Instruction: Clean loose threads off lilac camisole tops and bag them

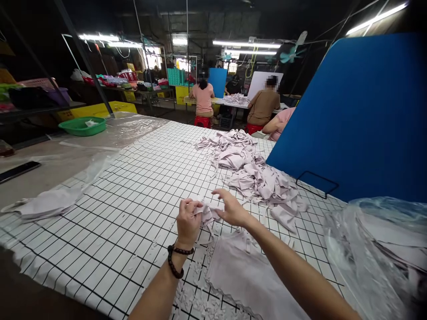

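My left hand (189, 221), with dark bead bracelets at the wrist, has its fingers closed on a small bunched piece of pale pinkish fabric (209, 213). On the other side of that piece is my right hand (231, 209), its thumb and fingers spread apart, touching or nearly touching the fabric's edge. Below my hands, a larger flat pale cloth (247, 271) lies on the checked tablecloth (133, 195), partly under my right forearm. Small white scraps (196, 298) are scattered along its left edge. Beyond my hands lies a long heap of pale fabric pieces (263, 182).
A blue panel (360, 120) stands at the right, with a black wire frame (316, 183) and a plastic bag of cloth (376, 253) near it. Folded cloth (50, 203), a phone (20, 171) and a green basket (83, 126) lie left. People sit at tables beyond.
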The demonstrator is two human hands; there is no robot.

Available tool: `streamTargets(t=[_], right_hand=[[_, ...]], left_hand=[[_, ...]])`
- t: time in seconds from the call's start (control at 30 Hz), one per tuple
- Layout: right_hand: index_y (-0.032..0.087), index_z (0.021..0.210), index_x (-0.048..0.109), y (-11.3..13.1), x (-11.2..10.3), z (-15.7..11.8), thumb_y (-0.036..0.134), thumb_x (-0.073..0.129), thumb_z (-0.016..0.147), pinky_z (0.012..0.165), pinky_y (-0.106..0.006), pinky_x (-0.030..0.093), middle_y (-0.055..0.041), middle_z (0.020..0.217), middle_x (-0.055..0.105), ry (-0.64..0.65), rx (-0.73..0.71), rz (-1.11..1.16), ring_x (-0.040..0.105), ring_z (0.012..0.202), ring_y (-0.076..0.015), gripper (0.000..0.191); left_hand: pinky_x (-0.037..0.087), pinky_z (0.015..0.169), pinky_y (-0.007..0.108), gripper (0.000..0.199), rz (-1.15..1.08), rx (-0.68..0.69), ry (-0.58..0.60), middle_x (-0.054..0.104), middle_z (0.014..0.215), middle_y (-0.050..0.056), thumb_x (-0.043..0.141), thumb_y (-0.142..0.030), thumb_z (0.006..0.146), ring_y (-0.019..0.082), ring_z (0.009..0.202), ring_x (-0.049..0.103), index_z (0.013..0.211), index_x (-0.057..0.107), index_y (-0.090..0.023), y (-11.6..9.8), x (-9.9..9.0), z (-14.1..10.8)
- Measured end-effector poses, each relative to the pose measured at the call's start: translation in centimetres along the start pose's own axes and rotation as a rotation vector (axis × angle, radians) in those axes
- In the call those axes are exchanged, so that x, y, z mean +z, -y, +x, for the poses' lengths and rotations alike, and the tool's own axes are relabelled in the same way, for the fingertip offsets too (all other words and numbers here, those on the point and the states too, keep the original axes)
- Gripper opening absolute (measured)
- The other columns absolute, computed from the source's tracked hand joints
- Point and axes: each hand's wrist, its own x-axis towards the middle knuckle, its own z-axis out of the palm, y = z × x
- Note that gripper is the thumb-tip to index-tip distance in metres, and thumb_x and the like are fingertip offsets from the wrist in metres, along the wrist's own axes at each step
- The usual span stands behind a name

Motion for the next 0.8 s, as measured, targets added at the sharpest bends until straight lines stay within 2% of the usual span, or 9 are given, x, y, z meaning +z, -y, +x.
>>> streamTargets(t=[0.07,0.17,0.23,0.3,0.43,0.5,0.63,0.73,0.8], right_hand=[[0.024,0.117,0.053,0.4,1.7,1.8,0.021,0.066,0.068,0.083,-0.03,0.04,-0.0045,0.117,0.057,0.074,-0.002,0.0,0.052,0.103,-0.0195,0.05],[0.02,0.084,0.063,-0.1,3.2,4.3,0.023,0.064,0.069,0.072,-0.027,0.041,-0.0005,0.081,0.064,0.14,0.154,-0.015,0.057,0.079,-0.0168,0.015],[0.019,0.075,0.06,-0.9,3.0,5.5,0.022,0.059,0.072,0.065,-0.026,0.039,-0.0002,0.069,0.061,0.093,0.232,-0.032,0.055,0.068,-0.0156,0.005],[0.018,0.078,0.058,-1.5,1.8,6.3,0.019,0.054,0.074,0.066,-0.028,0.038,-0.0026,0.073,0.06,0.002,0.301,-0.068,0.054,0.071,-0.0176,0.005],[0.018,0.083,0.054,-1.9,-1.4,6.6,0.013,0.044,0.077,0.075,-0.032,0.035,-0.0093,0.091,0.058,-0.375,0.307,-0.289,0.052,0.09,-0.0237,0.013],[0.018,0.089,0.052,-2.1,-2.7,6.4,0.01,0.042,0.078,0.072,-0.032,0.036,-0.01,0.092,0.058,-0.461,0.313,-0.37,0.053,0.087,-0.0232,0.017],[0.018,0.099,0.05,-3.7,-4.3,5.8,0.01,0.052,0.073,0.063,-0.029,0.039,-0.0064,0.077,0.059,-0.319,0.567,-0.269,0.057,0.07,-0.0198,0.027],[0.018,0.088,0.054,-5.2,-4.9,5.4,0.017,0.055,0.075,0.056,-0.026,0.041,-0.0038,0.067,0.058,-0.169,0.693,-0.036,0.056,0.057,-0.0156,0.013],[0.017,0.081,0.056,-5.8,-5.2,5.2,0.019,0.054,0.076,0.054,-0.026,0.042,-0.0038,0.061,0.058,-0.121,0.699,0.004,0.056,0.053,-0.0151,0.005]], left_hand=[[0.051,0.066,0.022,0.004,-0.024,-0.013,-0.033,0.051,0.09,0.003,0.056,-0.019,0.083,0.013,0.081,0.058,0.083,0.061,-0.019,0.1,-0.5,0.2],[0.051,0.068,0.024,0.004,-0.017,-0.04,-0.141,0.051,0.088,0.003,0.056,-0.016,0.081,0.013,0.082,0.056,0.082,0.059,-0.018,1.0,-1.9,0.8],[0.051,0.067,0.024,0.005,0.027,-0.043,-0.229,0.051,0.088,0.003,0.055,-0.014,0.08,0.014,0.081,0.055,0.08,0.059,-0.018,1.9,-3.0,1.4],[0.051,0.066,0.025,0.01,0.085,-0.043,-0.291,0.051,0.087,0.003,0.053,-0.01,0.078,0.013,0.08,0.054,0.078,0.059,-0.017,2.6,-3.8,1.9],[0.05,0.068,0.025,0.021,0.155,-0.056,-0.334,0.05,0.085,0.003,0.047,-0.001,0.072,0.013,0.078,0.054,0.077,0.059,-0.017,2.8,-4.2,2.6],[0.049,0.067,0.025,0.024,0.163,-0.073,-0.341,0.049,0.086,0.003,0.045,0.001,0.07,0.013,0.077,0.054,0.077,0.059,-0.017,2.5,-4.1,3.0],[0.049,0.068,0.026,0.03,0.261,-0.228,-0.283,0.049,0.093,0.004,0.043,0.003,0.068,0.014,0.078,0.054,0.081,0.061,-0.018,2.9,-4.9,4.4],[0.049,0.069,0.029,0.037,0.285,-0.451,-0.14,0.051,0.102,0.006,0.047,0.003,0.065,0.017,0.082,0.055,0.089,0.062,-0.02,4.5,-5.6,5.6],[0.049,0.068,0.03,0.04,0.137,-0.628,-0.049,0.055,0.103,0.007,0.049,0.002,0.064,0.018,0.083,0.057,0.094,0.062,-0.021,5.6,-5.6,6.2]])
